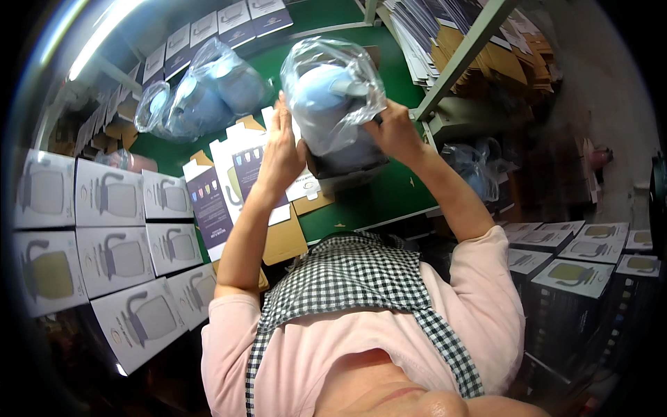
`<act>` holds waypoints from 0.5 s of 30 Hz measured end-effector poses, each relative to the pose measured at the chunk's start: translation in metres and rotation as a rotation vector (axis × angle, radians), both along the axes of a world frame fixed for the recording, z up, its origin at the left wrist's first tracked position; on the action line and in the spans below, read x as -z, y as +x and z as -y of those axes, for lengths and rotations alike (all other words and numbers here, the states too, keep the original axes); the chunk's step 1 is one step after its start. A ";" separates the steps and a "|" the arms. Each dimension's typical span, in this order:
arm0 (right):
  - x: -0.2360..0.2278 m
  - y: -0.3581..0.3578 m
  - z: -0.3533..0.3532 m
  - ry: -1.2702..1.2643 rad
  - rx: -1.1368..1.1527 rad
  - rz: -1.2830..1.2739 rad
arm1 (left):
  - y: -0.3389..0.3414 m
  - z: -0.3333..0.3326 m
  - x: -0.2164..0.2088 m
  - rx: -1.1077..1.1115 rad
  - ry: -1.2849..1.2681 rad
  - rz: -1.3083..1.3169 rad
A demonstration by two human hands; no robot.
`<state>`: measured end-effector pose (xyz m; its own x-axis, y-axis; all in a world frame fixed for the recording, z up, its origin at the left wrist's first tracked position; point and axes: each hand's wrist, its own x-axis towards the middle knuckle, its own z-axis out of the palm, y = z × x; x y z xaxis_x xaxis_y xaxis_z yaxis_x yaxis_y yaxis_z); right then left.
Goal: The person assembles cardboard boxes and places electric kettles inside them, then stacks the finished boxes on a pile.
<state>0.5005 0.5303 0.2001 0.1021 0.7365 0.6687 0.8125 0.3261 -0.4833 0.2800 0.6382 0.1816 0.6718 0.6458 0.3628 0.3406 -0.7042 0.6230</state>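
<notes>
Far edge: white-and-purple cartons [233, 22] run in a row along the green counter [399, 66] toward its far left corner.
Blue jugs [196, 108]: clustered in clear plastic, near that same corner.
Left edge: printed boxes [111, 198] stacked in rows — a pink item [142, 163] just behind them.
Far right corner: flattened cartons [445, 45] heaped behind a metal post [467, 60].
Right edge: bagged bluish items [474, 174] beside it — more boxes [577, 273] lower down.
Lamp tube [104, 36]: bright, beyond the far left corner.

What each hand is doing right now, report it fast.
Left hand: open, fingers extended beside the bagged blue jug; contact unclear.
Right hand: closed, holding the bagged blue jug.
</notes>
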 end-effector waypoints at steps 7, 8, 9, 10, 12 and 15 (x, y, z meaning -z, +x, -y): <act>-0.007 0.010 0.008 -0.424 -0.249 -0.512 | 0.055 0.007 -0.073 0.270 0.633 -0.108; -0.002 0.025 0.015 -0.375 -0.345 -0.550 | 0.060 0.001 -0.072 0.315 0.725 -0.053; 0.002 0.037 0.021 -0.326 -0.443 -0.586 | 0.059 -0.004 -0.074 0.322 0.733 -0.054; 0.006 0.035 0.032 -0.327 -0.412 -0.446 | 0.053 -0.011 -0.074 0.419 0.684 -0.040; 0.053 0.034 0.035 -0.424 -0.366 -0.447 | 0.048 -0.011 -0.086 0.537 0.624 -0.005; 0.091 0.033 0.036 -0.560 -0.250 -0.432 | 0.041 -0.014 -0.096 0.633 0.563 -0.021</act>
<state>0.5332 0.4945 0.1096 0.0555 0.9905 0.1258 0.4470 0.0880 -0.8902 0.3215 0.6521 0.2774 0.8562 -0.1278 0.5005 -0.2150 -0.9692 0.1204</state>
